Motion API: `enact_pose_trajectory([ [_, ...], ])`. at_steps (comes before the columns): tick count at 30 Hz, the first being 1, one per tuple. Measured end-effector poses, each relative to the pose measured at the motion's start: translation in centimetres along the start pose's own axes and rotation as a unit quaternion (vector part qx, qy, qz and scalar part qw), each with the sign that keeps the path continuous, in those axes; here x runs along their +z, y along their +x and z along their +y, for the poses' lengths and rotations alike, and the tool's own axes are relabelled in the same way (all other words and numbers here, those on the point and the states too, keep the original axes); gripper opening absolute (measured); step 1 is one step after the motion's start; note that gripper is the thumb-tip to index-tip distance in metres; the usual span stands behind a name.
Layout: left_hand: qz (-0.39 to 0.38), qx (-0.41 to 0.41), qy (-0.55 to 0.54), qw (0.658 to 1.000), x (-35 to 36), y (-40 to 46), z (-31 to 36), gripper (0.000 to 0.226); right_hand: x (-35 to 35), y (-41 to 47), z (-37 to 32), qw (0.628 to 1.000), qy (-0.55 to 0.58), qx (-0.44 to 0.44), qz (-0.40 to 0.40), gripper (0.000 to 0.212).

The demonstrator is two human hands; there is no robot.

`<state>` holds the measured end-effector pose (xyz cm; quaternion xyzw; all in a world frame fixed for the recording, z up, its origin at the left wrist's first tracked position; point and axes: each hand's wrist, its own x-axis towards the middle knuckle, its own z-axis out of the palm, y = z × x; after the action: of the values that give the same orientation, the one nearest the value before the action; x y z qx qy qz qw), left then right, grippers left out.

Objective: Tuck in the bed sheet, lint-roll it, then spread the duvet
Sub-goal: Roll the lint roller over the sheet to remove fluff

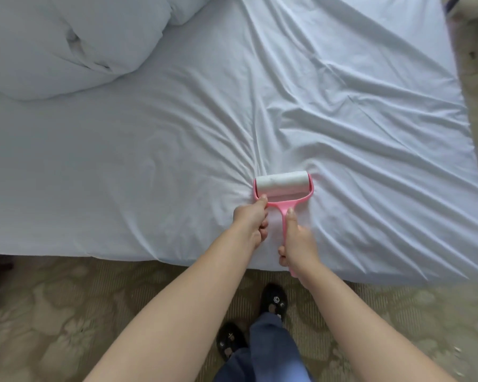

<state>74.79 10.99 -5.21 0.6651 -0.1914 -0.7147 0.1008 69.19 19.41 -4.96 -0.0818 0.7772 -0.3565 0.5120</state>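
Note:
A pink lint roller [283, 186] with a white sticky roll lies on the white bed sheet [342, 119] near the bed's front edge. My right hand [298, 241] grips its long pink handle, thumb laid along the shaft. My left hand [250, 219] pinches the frame's left corner, thumb on top, with its other fingers curled under. The sheet is creased, with folds fanning out from the roller toward the far right. The white duvet [66, 42] sits bunched in a heap at the far left of the bed.
Patterned beige carpet [66, 312] runs along the bed's front edge and right side. My feet in black slippers [273, 299] and blue trousers stand just below the mattress edge. Dark objects sit on the floor at the far right.

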Motion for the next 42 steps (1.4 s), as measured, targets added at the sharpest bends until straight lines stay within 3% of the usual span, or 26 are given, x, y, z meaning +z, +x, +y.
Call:
enact_pose_trajectory([
  [5, -0.002, -0.002, 0.031, 1.000, -1.5, -1.9, -3.3, 0.027, 0.1, -3.5, 3.1, 0.999, 0.042, 0.016, -0.004, 0.057],
  [12, -0.001, 0.082, 0.043, 0.996, -2.0, -3.5, -5.7, 0.035, -0.6, -5.5, 4.4, 0.996, 0.086, -0.006, -0.002, 0.051],
  [18, -0.005, 0.141, 0.010, 0.990, -1.4, -5.1, -6.2, 0.042, -1.3, -6.5, 3.9, 0.993, 0.120, -0.021, -0.003, 0.070],
  [21, 0.014, 0.157, 0.008, 0.987, -1.5, -5.3, -6.0, 0.040, -1.5, -6.5, 3.3, 0.994, 0.111, -0.013, -0.020, 0.054],
  [29, 0.058, 0.077, 0.029, 0.995, -2.6, -3.6, -5.9, 0.030, -0.6, -5.3, 3.5, 0.993, 0.074, 0.059, -0.065, 0.052],
  [36, 0.067, 0.074, 0.013, 0.995, -1.9, -1.4, -3.2, 0.030, -0.4, -3.0, 0.7, 0.991, 0.036, 0.083, -0.100, 0.055],
  [42, 0.082, 0.080, 0.012, 0.993, -1.1, 1.2, 0.1, 0.036, 0.7, 0.4, -2.1, 0.994, 0.024, 0.052, -0.098, 0.056],
])
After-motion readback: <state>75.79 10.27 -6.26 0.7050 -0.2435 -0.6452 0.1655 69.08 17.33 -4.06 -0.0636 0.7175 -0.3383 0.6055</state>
